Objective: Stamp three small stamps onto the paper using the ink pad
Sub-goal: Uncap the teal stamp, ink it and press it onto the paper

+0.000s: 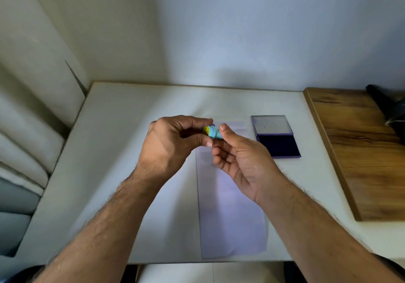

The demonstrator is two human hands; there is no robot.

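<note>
A: Where is the stamp point(212, 131)?

B: Held in the air over the top of the paper point(230, 206), pinched between both hands, lying sideways with its long axis running left to right.

A: Who has which end?

B: The left hand point(173, 142) closes on the yellow end, the right hand point(238, 160) grips the blue body. The open ink pad point(277, 144) sits just right, nearer the right hand.

Pale bare wall point(241, 30) behind white table point(122, 111); wooden board point(355, 151) at right.
</note>
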